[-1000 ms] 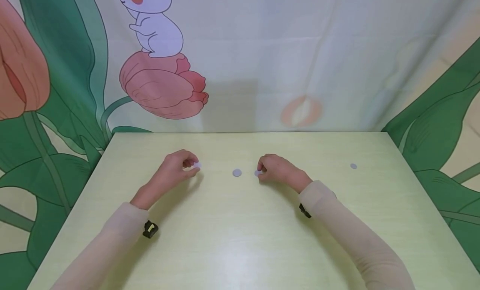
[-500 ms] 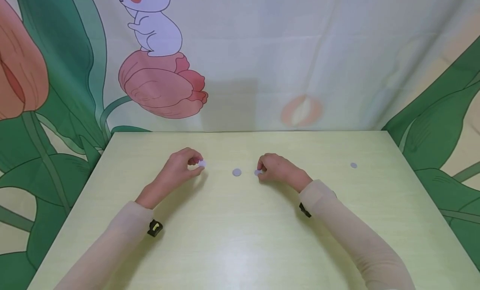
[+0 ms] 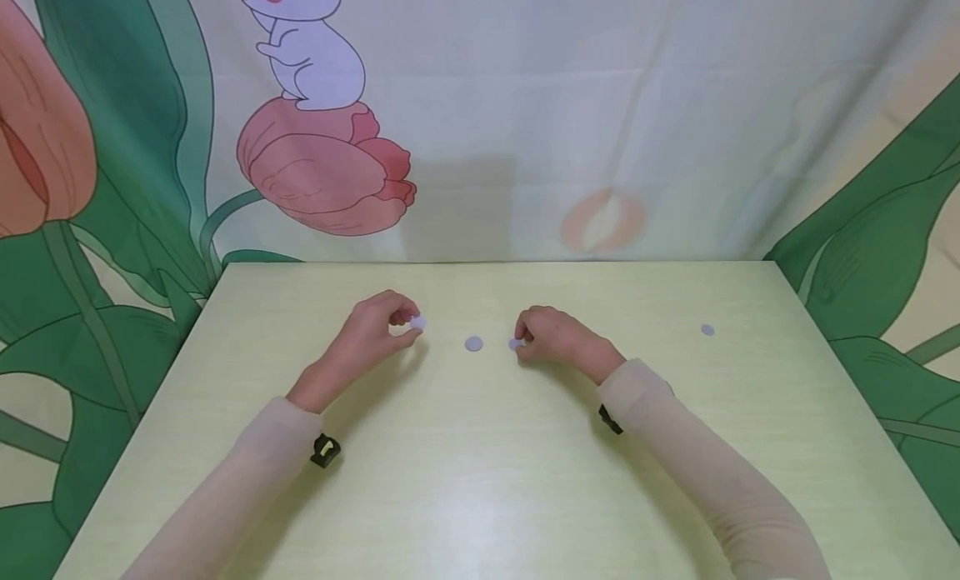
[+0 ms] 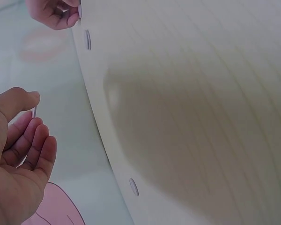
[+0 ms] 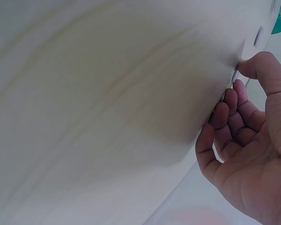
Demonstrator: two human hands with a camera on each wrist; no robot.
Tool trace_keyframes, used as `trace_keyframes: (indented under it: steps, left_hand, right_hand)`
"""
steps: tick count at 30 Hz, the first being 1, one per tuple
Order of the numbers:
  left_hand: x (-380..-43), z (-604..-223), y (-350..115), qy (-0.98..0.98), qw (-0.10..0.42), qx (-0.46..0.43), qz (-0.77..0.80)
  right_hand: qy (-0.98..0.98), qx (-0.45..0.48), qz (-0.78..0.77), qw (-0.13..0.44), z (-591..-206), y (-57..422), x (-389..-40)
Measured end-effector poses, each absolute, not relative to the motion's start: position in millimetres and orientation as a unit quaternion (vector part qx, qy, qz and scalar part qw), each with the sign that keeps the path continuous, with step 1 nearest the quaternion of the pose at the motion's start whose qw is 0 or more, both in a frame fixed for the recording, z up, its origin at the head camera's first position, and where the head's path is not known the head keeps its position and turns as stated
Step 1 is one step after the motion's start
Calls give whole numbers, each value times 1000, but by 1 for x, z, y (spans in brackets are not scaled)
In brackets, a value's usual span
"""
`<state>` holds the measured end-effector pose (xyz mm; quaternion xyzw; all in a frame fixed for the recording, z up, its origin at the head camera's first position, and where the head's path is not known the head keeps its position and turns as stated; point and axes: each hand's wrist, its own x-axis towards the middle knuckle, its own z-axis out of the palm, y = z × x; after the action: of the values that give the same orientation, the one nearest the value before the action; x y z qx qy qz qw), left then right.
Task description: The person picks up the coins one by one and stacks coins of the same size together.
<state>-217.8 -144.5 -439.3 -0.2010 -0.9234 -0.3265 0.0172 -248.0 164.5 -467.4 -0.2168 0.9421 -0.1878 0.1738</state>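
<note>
My left hand pinches a small pale disc between thumb and fingertips, held above the table. Seen edge-on in the left wrist view, that disc is a thin white sliver. To the right, my right hand pinches another pale disc down at the tabletop; its thumb and fingertips cover part of it. A third pale disc lies flat between the two hands. The left wrist view also shows a disc lying on the table, hidden from the head view by my left hand.
Far to the right lies another pale disc. The light wood-toned table ends at the back against a hanging cloth printed with flowers and leaves.
My left hand has moved right and slightly toward the back with its disc, closer to the disc lying in the middle. My right hand has stayed in place.
</note>
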Motion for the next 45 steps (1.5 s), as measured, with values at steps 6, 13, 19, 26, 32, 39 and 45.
trace_keyframes:
  steps: [6, 13, 19, 26, 32, 39, 45]
  left_hand:
    - [-219, -440, -138, -919, 20, -208, -335]
    - [-221, -441, -131, -916, 10, -212, -340]
    - [-223, -442, -122, -914, 11, -218, -342]
    - [-223, -445, -108, -909, -3, -231, -346]
    - [-225, -449, -95, -906, -8, -245, -346]
    - [-227, -445, -76, -900, -13, -256, -352]
    - [-230, -444, -64, -900, -17, -258, -351]
  right_hand:
    - [943, -223, -181, 168, -466, 164, -249]
    - [942, -224, -186, 166, -464, 165, -248]
    - [943, -219, -185, 171, -462, 164, -251]
    - [941, -214, -192, 180, -462, 164, -253]
    - [940, -211, -192, 188, -461, 163, -252]
    - [942, -206, -186, 190, -463, 162, -252]
    - [942, -210, -185, 186, -465, 162, -253]
